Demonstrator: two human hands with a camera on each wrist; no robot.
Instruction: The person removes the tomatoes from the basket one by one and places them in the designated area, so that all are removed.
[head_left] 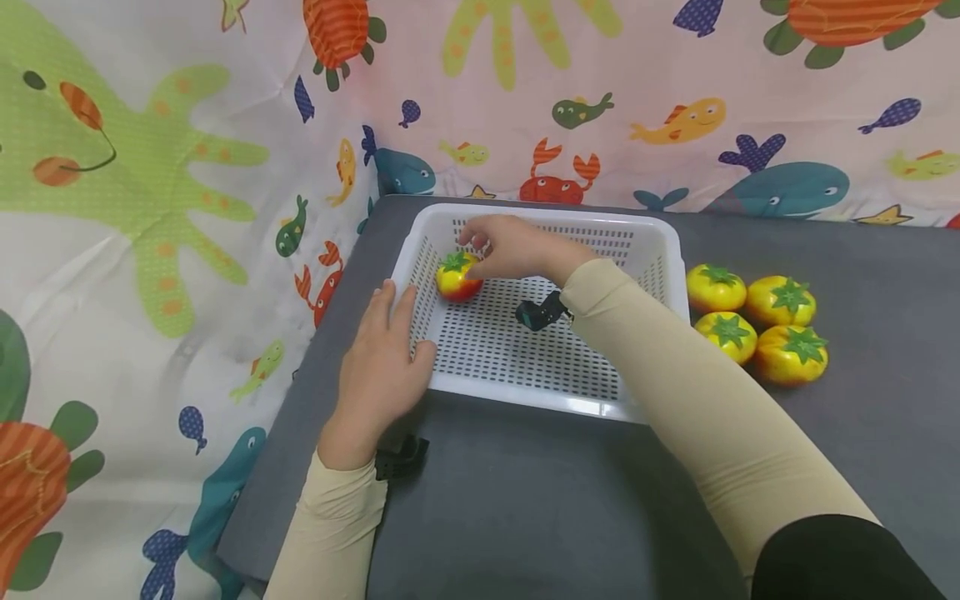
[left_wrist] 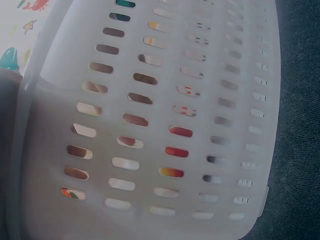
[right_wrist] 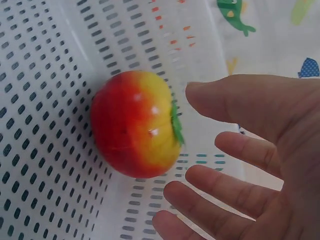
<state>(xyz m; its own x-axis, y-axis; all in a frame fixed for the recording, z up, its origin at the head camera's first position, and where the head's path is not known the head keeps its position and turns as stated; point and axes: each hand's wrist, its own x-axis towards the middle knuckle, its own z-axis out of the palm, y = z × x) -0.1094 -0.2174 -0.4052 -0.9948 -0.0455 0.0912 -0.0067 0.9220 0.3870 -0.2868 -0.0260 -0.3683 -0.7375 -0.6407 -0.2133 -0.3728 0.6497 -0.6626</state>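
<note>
In the head view a white plastic basket [head_left: 525,400] with slotted walls stands on the grey table. Inside it, by the left wall, sits one red-and-yellow tomato [head_left: 459,287] with a green star-shaped top. My right hand [head_left: 513,247] reaches over it. In the right wrist view, the thumb and bent, spread fingers stand just apart from the tomato [right_wrist: 135,125], with nothing between them. My left hand [head_left: 382,367] lies with straight fingers at the basket's left rim. The left wrist view shows mostly the basket's outer wall [left_wrist: 165,95], with the tomato's red glimpsed through slots.
Several yellow-orange tomatoes [head_left: 727,329] with green tops sit clustered on the table right of the basket. A cloth printed with sea animals [head_left: 480,92] hangs along the back and left. Dark wrist camera mounts [head_left: 542,312] show near each wrist.
</note>
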